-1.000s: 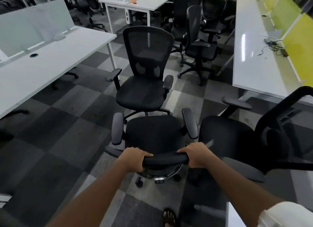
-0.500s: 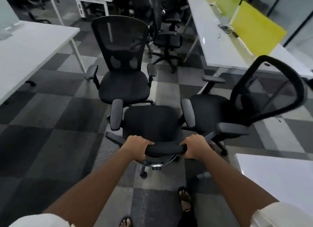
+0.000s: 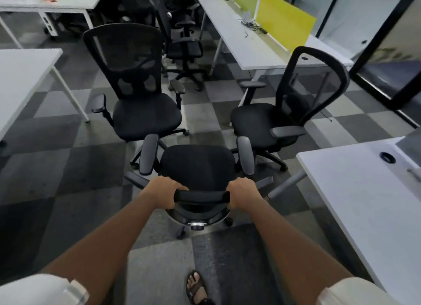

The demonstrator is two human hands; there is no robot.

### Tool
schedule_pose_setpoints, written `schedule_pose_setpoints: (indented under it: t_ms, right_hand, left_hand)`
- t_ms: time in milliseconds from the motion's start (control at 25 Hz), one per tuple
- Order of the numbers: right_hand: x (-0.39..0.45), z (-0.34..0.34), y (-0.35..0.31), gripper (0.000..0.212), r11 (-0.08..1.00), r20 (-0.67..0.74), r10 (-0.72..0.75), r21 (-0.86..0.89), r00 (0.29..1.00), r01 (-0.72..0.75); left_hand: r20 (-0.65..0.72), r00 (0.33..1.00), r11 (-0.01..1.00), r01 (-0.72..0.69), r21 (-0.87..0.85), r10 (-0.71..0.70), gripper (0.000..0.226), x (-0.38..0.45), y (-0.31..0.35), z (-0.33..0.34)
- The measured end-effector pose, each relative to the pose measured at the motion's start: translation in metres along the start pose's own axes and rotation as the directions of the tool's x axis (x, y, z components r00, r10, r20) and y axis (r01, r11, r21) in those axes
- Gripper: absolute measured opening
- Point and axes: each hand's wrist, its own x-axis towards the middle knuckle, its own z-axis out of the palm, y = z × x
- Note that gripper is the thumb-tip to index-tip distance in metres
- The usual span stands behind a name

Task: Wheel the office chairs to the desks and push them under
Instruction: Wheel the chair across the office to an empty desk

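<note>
Directly in front of me stands a black office chair (image 3: 198,165), seen from behind and above, its seat facing away. My left hand (image 3: 164,192) and my right hand (image 3: 242,194) both grip the top bar of its backrest. A second black mesh-back chair (image 3: 136,86) stands just beyond it on the left, facing me. A third one (image 3: 284,113) is at the right, turned sideways, close to the held chair's right armrest. A white desk (image 3: 364,202) lies at my near right.
Another white desk (image 3: 20,77) is at the left, and a long white desk (image 3: 241,42) with yellow-green dividers (image 3: 284,22) runs along the far right. More black chairs (image 3: 182,42) crowd the back. A glass partition (image 3: 387,54) stands far right. My sandalled foot (image 3: 196,286) is on the checkered carpet.
My view has swung to the right while both hands stay on the backrest. The sideways chair and the near right desk are now fuller in view, and the left desk has slid out toward the edge.
</note>
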Motion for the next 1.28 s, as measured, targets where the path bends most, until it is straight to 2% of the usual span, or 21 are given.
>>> schedule_pose_setpoints:
  t_ms: [80,240,400,480,600,680,800,880,1040,1280]
  right_hand:
    - [-0.034,0.014,-0.016,0.024,0.999,-0.018,0.029,0.04,0.999,-0.028]
    - [-0.125,0.052,-0.064,0.01,0.98,-0.04,0.131,0.154,0.991,-0.124]
    - [-0.204,0.074,-0.115,0.014,0.961,-0.024,0.197,0.202,0.98,-0.188]
    - [-0.243,0.084,-0.143,0.007,0.956,-0.003,0.211,0.21,0.978,-0.205]
    - [-0.293,0.101,-0.18,0.011,0.955,0.017,0.237,0.181,0.971,-0.236]
    - [-0.316,0.111,-0.193,0.014,0.958,0.012,0.243,0.156,0.97,-0.242]
    - [-0.342,0.121,-0.227,0.043,0.968,-0.065,0.206,0.157,0.976,-0.194]
    - [-0.351,0.13,-0.261,0.051,0.947,-0.126,0.257,0.229,0.958,-0.224]
    - [-0.365,0.131,-0.308,0.026,0.913,-0.05,0.364,0.216,0.93,-0.346]
    - [-0.399,0.129,-0.324,0.022,0.865,0.015,0.45,0.239,0.893,-0.44]
  left_hand:
    - [0.029,0.999,1.0,-0.028,0.014,0.028,0.059,-0.03,0.013,0.01]
    - [0.092,0.987,0.99,-0.135,0.028,0.132,0.062,-0.102,0.042,0.041]
    - [0.105,0.975,0.978,-0.203,0.056,0.197,0.064,-0.173,0.058,0.06]
    - [0.138,0.958,0.964,-0.262,0.047,0.253,0.066,-0.21,0.064,0.071]
    - [0.186,0.911,0.922,-0.383,0.057,0.367,0.067,-0.255,0.068,0.087]
    - [0.159,0.884,0.886,-0.456,0.084,0.44,0.066,-0.274,0.069,0.098]
    - [0.109,0.833,0.825,-0.552,0.116,0.542,0.065,-0.3,0.067,0.115]
    - [0.082,0.807,0.795,-0.59,0.138,0.585,0.063,-0.311,0.064,0.126]
    - [0.06,0.728,0.711,-0.682,0.172,0.683,0.057,-0.329,0.062,0.131]
    - [0.083,0.582,0.56,-0.806,0.189,0.809,0.044,-0.338,0.078,0.127]
